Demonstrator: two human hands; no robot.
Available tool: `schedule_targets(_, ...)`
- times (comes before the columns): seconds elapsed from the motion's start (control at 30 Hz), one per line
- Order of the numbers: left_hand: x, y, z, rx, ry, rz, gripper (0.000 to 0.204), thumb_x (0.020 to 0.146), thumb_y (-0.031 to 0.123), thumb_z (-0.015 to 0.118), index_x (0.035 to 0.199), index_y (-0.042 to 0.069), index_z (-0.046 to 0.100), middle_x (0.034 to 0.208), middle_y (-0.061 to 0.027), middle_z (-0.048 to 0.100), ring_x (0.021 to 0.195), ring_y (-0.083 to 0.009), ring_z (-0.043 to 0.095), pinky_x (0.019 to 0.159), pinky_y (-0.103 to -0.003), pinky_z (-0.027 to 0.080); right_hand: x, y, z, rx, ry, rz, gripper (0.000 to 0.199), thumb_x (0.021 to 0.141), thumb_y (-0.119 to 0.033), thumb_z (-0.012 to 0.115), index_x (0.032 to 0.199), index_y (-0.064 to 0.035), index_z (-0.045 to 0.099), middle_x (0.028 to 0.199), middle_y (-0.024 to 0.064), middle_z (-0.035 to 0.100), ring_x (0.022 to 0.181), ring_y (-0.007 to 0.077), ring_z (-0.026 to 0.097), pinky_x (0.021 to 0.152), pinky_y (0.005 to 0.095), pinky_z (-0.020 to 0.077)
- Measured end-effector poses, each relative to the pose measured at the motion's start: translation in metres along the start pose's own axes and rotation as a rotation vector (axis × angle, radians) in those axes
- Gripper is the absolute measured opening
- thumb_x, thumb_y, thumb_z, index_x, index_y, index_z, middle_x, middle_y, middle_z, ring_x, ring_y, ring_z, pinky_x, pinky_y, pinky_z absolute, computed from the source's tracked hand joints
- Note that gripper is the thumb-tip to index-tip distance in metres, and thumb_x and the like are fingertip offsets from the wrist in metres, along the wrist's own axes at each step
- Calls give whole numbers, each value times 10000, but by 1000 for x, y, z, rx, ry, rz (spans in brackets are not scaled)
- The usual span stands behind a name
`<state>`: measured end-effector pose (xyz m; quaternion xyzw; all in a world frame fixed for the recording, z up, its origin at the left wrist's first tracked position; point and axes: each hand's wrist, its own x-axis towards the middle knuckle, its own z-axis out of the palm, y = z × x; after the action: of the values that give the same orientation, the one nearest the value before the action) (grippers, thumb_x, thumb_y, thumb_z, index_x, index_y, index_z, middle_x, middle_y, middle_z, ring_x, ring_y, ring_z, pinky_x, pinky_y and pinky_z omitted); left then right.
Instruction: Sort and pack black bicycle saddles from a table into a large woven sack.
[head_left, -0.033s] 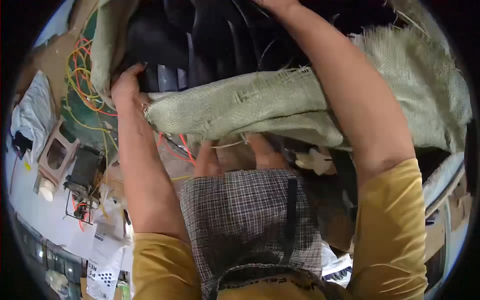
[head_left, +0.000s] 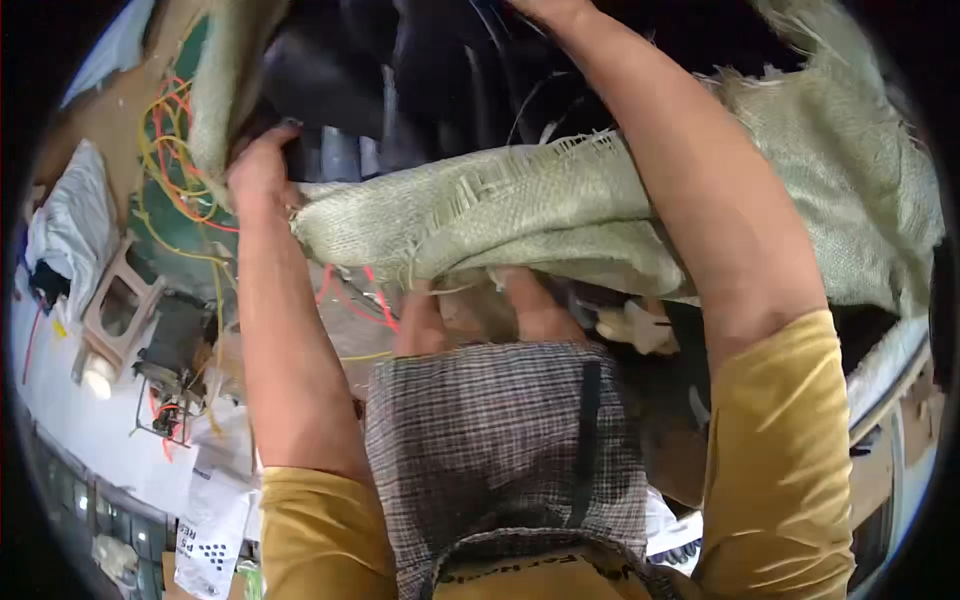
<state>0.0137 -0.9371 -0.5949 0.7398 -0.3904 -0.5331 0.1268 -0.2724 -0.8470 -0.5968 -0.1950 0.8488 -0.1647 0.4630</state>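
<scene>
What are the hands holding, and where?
The left hand grips the green woven sack at its frayed edge. The right hand is mostly out of view.

No change to see

Both hands (head_left: 262, 165) and the woven sack (head_left: 520, 215) sit exactly as they did before.

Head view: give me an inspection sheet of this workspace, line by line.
Surface: white bench at lower left, partly covered.
Job's things: pale green woven sack, frayed along its edge, opened over dark objects inside.
Clutter: white cloth bundle, small frame-shaped part, dark motor-like unit, printed paper sheets.
Grips: left hand closed on the sack's edge; right hand mostly cut off at the top edge, grip cannot be told.
Cables: loose red and yellow wires tangled beside the left hand.
Surroundings: checked cloth over the person's lap; cardboard at right.
</scene>
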Motion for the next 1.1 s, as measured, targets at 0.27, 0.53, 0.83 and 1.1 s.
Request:
schedule_targets(0.27, -33, -23, 5, 1020, -520, -65, 598, 748, 383, 583, 1125, -78, 527, 1068, -174, 608, 1003, -265, 564, 878, -334, 411, 16, 34, 12, -51, -180, 89, 784, 707, -541, 607, 1234, 22, 468, 1258, 235, 472, 1179, 349, 441, 971, 389, 360)
schedule_targets(0.53, -85, -41, 6, 143, -426, -125, 651, 581, 101, 774, 1145, -43, 481, 1050, -103, 601, 952, -210, 567, 876, -287, 426, 7, 63, 23, -35, 6, 5, 851, 690, -491, 652, 1348, -74, 311, 1275, 196, 470, 1156, 328, 475, 968, 378, 378)
schedule_targets(0.83, -69, -54, 26, 404, -533, 15, 773, 552, 261, 833, 1170, -54, 492, 1060, -145, 609, 987, -219, 574, 876, -324, 440, -14, 92, 44, -69, 450, -92, 989, 576, -519, 711, 1355, -93, 275, 1142, 205, 561, 1066, 345, 537, 907, 408, 429)
schedule_targets(1.1, -38, -50, 41, 600, -162, 331, 756, 564, 604, 732, 1026, 12, 642, 1095, -149, 614, 1076, -293, 548, 927, -330, 393, -31, 65, 34, -204, 357, 4, 881, 610, -554, 692, 1270, -49, 402, 1197, 182, 529, 1108, 311, 513, 929, 375, 415)
